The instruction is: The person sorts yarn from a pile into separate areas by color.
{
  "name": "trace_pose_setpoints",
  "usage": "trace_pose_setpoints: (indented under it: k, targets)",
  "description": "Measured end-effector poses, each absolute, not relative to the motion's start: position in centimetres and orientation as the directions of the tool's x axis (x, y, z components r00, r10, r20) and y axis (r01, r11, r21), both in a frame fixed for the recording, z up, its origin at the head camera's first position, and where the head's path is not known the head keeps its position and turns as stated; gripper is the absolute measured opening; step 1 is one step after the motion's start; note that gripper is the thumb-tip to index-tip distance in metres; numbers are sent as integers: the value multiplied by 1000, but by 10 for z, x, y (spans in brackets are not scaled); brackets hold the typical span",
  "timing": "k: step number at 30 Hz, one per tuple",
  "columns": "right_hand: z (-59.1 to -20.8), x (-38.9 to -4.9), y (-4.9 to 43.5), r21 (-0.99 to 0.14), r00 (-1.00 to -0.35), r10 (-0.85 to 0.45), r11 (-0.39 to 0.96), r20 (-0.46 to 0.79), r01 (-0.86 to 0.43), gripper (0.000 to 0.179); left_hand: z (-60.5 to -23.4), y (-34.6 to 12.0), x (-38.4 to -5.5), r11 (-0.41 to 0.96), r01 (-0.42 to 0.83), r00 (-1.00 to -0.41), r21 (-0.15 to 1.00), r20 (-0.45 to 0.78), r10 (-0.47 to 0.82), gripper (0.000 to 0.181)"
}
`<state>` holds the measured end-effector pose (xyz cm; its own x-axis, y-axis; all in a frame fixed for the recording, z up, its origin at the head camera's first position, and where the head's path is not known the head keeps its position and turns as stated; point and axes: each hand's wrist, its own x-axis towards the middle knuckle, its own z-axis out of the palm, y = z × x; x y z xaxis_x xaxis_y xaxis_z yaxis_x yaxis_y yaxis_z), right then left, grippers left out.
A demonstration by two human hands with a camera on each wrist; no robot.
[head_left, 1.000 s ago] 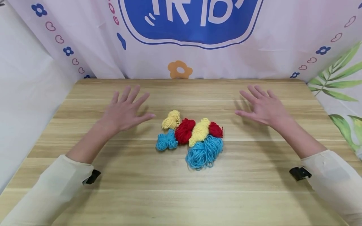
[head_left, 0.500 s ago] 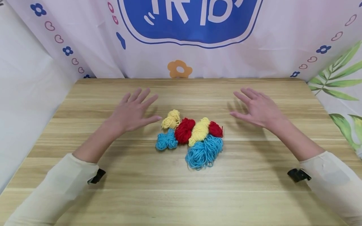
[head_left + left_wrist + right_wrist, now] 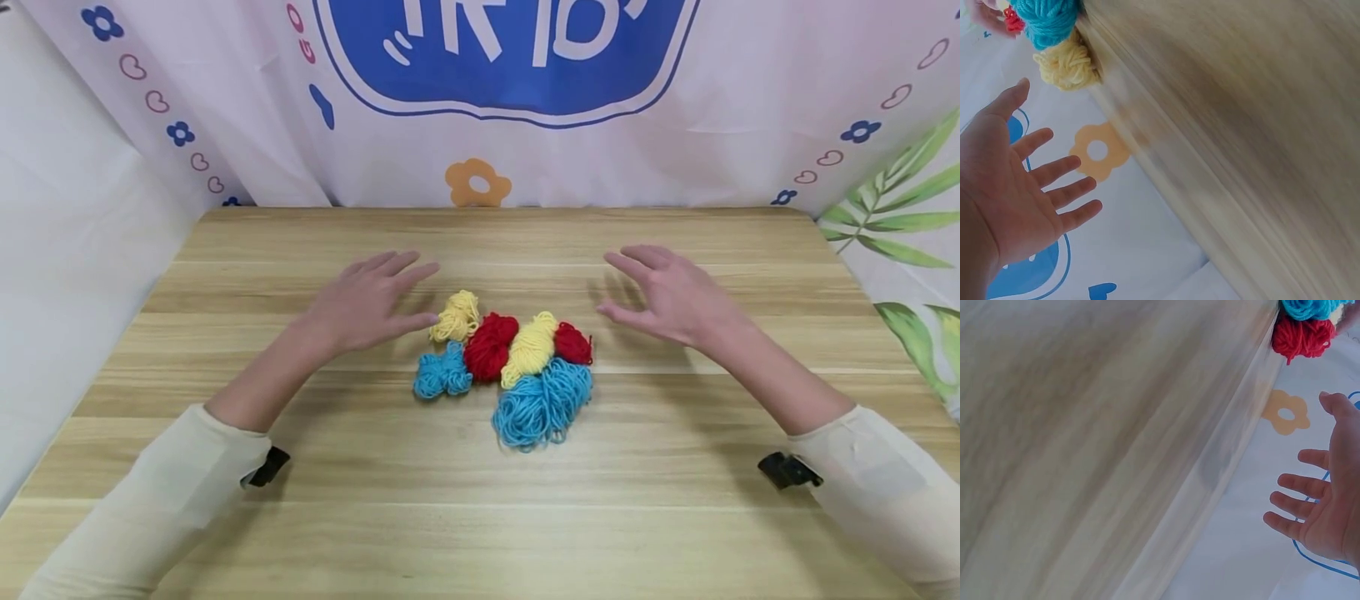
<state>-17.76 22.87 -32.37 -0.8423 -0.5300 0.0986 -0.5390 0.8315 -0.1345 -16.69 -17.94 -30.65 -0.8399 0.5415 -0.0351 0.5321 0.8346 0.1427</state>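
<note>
Several yarn bundles lie huddled mid-table in the head view. On the left are a small yellow bundle (image 3: pixel 456 317) and a small blue bundle (image 3: pixel 442 371). A red bundle (image 3: pixel 491 347) and a larger yellow bundle (image 3: pixel 531 348) touch side by side, with a small red bundle (image 3: pixel 573 343) to their right. The big loose blue bundle (image 3: pixel 542 406) lies in front. My left hand (image 3: pixel 360 307) hovers with spread fingers, its thumb tip beside the small yellow bundle. To the right of the pile, my right hand (image 3: pixel 675 298) is held with fingers extended, holding nothing.
The wood-grain table (image 3: pixel 480 533) ends at the back against a white printed curtain (image 3: pixel 750 108) with a blue sign and an orange flower (image 3: pixel 477 182). A white cloth (image 3: pixel 75 208) hangs at the left, and leaf-patterned fabric (image 3: pixel 900 221) at the right.
Both hands have moved inward toward the yarn, the left to the right and the right to the left, their fingers drawing slightly closer together. The yarn bundles stay in place.
</note>
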Motion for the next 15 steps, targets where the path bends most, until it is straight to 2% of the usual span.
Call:
trace_pose_setpoints:
  k: [8, 15]
  targets:
    - [-325, -176, 222, -143, -825, -552, 813, 121, -564, 73, -309, -175, -169, 789, 585, -807, 189, 31, 590, 71]
    - [-326, -174, 215, -182, -834, -543, 814, 100, -552, 73, -310, -170, -171, 764, 602, -790, 231, 32, 613, 69]
